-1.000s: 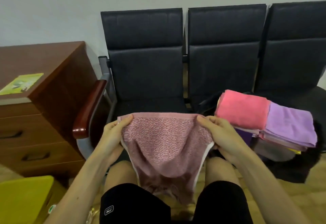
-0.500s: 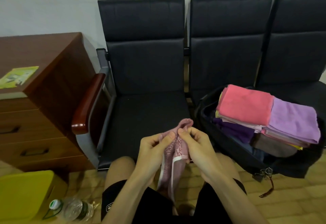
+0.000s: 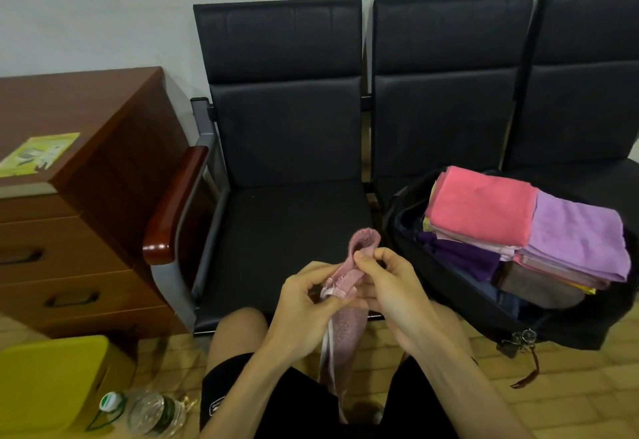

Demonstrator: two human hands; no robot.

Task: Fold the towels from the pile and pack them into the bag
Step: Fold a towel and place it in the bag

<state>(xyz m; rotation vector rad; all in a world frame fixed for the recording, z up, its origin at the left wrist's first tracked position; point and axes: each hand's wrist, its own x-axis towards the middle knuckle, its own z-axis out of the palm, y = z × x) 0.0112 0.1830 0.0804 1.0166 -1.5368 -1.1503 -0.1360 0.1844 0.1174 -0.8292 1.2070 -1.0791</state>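
A dusty-pink towel [image 3: 345, 331] with a white edge hangs doubled lengthwise between my knees, in front of the left seat. My left hand [image 3: 304, 304] pinches its upper edge from the left. My right hand [image 3: 390, 286] pinches the same top edge from the right, thumb and finger pressed together. The two hands nearly touch. An open black bag [image 3: 446, 286] sits on the middle seat, stuffed with folded towels. A coral towel [image 3: 480, 207] and a lilac towel [image 3: 581, 234] lie on top of that stack.
A row of black seats [image 3: 287, 231] with a wooden armrest [image 3: 173, 207] stands against the wall. At the left is a brown drawer cabinet [image 3: 86, 231] with a green booklet [image 3: 38, 153] on it. A yellow box [image 3: 45, 383] and a plastic bottle [image 3: 148, 412] are on the floor.
The towel was spread wide between both hands; they have come together, doubling it lengthwise. Since half a second ago the left hand has shifted slightly lower along the edge.
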